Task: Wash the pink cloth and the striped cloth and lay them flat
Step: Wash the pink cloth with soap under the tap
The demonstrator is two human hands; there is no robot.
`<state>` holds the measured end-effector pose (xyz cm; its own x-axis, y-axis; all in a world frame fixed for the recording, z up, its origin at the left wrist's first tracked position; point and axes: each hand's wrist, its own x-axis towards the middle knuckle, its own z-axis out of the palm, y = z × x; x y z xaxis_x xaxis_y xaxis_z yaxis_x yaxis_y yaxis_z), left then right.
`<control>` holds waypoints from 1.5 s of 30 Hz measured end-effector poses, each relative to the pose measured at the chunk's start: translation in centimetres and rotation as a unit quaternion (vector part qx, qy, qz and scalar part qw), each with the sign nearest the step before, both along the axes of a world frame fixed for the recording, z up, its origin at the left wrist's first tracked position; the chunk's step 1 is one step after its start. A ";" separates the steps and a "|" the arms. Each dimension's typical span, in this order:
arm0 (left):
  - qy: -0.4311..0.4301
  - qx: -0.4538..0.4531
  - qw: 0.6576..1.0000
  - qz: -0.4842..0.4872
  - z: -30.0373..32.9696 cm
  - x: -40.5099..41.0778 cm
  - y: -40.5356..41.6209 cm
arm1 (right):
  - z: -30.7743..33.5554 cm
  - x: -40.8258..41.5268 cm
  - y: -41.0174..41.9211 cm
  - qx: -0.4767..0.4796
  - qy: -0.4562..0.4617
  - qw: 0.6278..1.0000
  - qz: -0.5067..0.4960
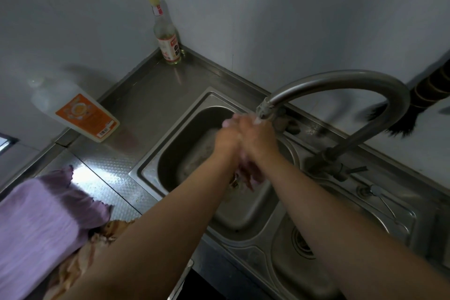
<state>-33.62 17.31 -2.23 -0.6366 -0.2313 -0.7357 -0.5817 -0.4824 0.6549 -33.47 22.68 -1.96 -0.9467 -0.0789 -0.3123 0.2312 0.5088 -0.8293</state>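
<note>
The pink cloth (41,224) lies spread on the steel counter at the lower left. Under its right edge peeks a brown and cream patterned cloth (109,229), partly covered by my left forearm. My left hand (225,140) and my right hand (259,140) are pressed together over the left sink basin (170,153), fingers extended under the faucet spout (264,110), where water runs. A reddish-brown mass (250,179) shows just below my wrists; I cannot tell what it is or whether it is held.
A clear detergent bottle with an orange label (80,114) lies against the left wall. An upright bottle with a yellow cap (166,36) stands in the back corner. A second basin with a drain (302,241) is to the right. A dark brush (399,126) hangs behind the faucet.
</note>
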 end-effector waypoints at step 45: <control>-0.001 0.052 0.992 0.117 0.1 0.6 -0.7 | -0.5 0.8 0.0 -0.049 -0.013 0.999 0.001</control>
<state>-33.01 16.61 -2.10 -0.5727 -0.2953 -0.7648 -0.4465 -0.6700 0.5931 -32.68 22.64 -2.49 -0.9380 -0.1119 -0.3281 0.2530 0.4261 -0.8686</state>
